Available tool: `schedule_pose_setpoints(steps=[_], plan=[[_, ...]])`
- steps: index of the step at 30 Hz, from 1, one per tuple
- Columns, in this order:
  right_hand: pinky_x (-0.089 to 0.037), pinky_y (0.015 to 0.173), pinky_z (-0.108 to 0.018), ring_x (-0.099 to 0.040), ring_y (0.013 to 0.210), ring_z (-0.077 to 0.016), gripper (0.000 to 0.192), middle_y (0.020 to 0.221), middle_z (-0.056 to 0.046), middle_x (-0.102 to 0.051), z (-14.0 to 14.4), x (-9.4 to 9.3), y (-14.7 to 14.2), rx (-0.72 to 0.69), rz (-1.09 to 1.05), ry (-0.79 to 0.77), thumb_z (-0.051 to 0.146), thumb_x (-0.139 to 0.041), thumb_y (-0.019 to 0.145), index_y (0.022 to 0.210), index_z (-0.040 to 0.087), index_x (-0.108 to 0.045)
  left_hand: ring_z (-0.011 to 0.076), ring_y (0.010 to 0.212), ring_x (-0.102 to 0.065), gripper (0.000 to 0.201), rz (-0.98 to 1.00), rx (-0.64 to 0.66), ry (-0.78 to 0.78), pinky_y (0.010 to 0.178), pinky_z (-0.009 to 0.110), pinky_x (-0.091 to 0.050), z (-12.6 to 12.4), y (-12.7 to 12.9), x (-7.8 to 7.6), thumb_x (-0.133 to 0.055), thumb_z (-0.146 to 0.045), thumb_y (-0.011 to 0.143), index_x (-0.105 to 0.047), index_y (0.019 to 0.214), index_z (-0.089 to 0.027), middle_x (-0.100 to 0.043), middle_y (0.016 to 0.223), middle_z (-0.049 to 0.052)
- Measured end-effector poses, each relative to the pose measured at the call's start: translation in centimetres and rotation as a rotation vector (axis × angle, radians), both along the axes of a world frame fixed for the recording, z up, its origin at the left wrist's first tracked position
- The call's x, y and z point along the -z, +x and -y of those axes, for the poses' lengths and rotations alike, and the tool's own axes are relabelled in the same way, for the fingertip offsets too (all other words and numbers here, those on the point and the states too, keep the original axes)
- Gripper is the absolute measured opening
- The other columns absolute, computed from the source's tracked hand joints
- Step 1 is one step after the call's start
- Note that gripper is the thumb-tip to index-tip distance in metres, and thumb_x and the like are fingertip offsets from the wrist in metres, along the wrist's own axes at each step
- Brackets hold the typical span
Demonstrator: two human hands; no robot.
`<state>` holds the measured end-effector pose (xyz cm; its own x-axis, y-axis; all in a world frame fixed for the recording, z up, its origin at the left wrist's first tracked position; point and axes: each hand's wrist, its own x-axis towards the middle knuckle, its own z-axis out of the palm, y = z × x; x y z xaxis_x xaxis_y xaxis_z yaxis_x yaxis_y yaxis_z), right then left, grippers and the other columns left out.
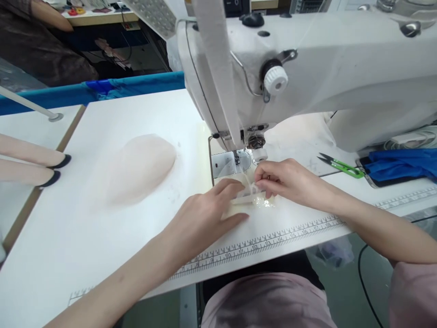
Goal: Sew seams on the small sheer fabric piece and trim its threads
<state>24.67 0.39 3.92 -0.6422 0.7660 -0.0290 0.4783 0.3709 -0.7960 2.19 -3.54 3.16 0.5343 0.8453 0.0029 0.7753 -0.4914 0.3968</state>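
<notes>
One closed grip: right hand (287,183) pinching thin white translucent material (252,188) just in front of silver metal presser foot (236,159) | left hand (209,213): spread, thumb apart, beside it | step: apparently positioning | next move: seems to call for steady alignment

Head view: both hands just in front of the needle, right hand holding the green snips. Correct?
Not the snips part: the head view shows the green snips lying on the white table, beyond the right forearm, not in the right hand. It and the left hand are indeed just in front of the needle.
</notes>
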Motion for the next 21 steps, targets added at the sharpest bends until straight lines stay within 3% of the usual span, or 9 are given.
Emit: schedule_pose_setpoints(steps=[3,6,9,13,15,18,21], plan=[[-0.042,0.056,-0.021,-0.062,0.059,-0.0093,0.011,0.067,0.005,-0.061,-0.1,0.2,0.0,0.000,-0.027,-0.002,0.020,-0.048,0.093,0.086,0.020,-0.055,0.0107,0.055,-0.058,0.021,0.050,-0.053,0.008,0.050,0.025,-0.043,0.0,0.5,0.0,-0.039,-0.026,0.095,-0.059,0.093,-0.019,-0.067,0.100,0.005],[-0.038,0.055,-0.022,-0.058,0.063,-0.0109,0.010,0.073,0.003,-0.062,-0.1,0.8,-0.2,-0.042,0.082,0.154,0.028,-0.062,0.086,0.090,0.020,-0.059,0.0134,0.056,-0.058,0.025,0.056,-0.087,-0.041,0.049,0.024,-0.041,-0.5,0.4,-0.5,-0.037,-0.027,0.096,-0.057,0.083,-0.020,-0.062,0.071,0.000],[-0.033,0.053,-0.023,-0.056,0.068,-0.0122,0.010,0.083,0.000,-0.063,-0.1,1.7,-0.6,-0.059,0.205,0.395,0.022,-0.064,0.084,0.094,0.019,-0.064,0.0140,0.056,-0.056,0.026,-0.011,-0.053,-0.043,0.048,0.025,-0.039,-1.3,0.4,-0.9,-0.037,-0.030,0.095,-0.058,0.085,-0.019,-0.062,0.075,0.002],[-0.027,0.048,-0.022,-0.055,0.065,-0.0097,0.023,0.088,-0.002,-0.064,-0.3,2.9,-0.9,0.095,0.177,0.676,0.021,-0.047,0.094,0.092,0.021,-0.070,0.0140,0.056,-0.056,0.023,-0.038,-0.041,-0.077,0.049,0.025,-0.041,-3.1,0.6,-0.9,-0.048,-0.033,0.089,-0.063,0.102,-0.020,-0.061,0.076,0.002],[-0.026,0.047,-0.021,-0.054,0.063,-0.0084,0.027,0.090,-0.002,-0.065,-0.5,3.3,-1.0,0.180,0.131,0.771,0.022,-0.044,0.095,0.097,0.024,-0.071,0.0110,0.049,-0.051,0.020,-0.004,-0.038,-0.104,0.046,0.024,-0.038,-4.0,0.6,-0.9,-0.047,-0.027,0.088,-0.066,0.085,-0.020,-0.056,0.067,0.000],[-0.026,0.047,-0.021,-0.054,0.061,-0.0078,0.028,0.085,0.000,-0.066,-0.8,3.5,-1.1,0.236,0.094,0.810,0.021,-0.045,0.095,0.102,0.026,-0.072,0.0084,0.044,-0.041,0.028,0.050,-0.018,-0.082,0.042,0.024,-0.032,-5.1,0.5,-0.9,-0.049,-0.025,0.086,-0.057,0.060,-0.019,-0.048,0.059,-0.001],[-0.028,0.048,-0.021,-0.055,0.058,-0.0082,0.027,0.075,0.001,-0.067,-1.0,3.5,-1.3,0.251,0.062,0.802,0.021,-0.047,0.094,0.101,0.023,-0.073,0.0072,0.044,-0.034,0.034,0.099,-0.005,-0.101,0.041,0.025,-0.027,-5.6,0.2,-0.9,-0.053,-0.030,0.086,-0.051,0.054,-0.018,-0.042,0.058,-0.002]])
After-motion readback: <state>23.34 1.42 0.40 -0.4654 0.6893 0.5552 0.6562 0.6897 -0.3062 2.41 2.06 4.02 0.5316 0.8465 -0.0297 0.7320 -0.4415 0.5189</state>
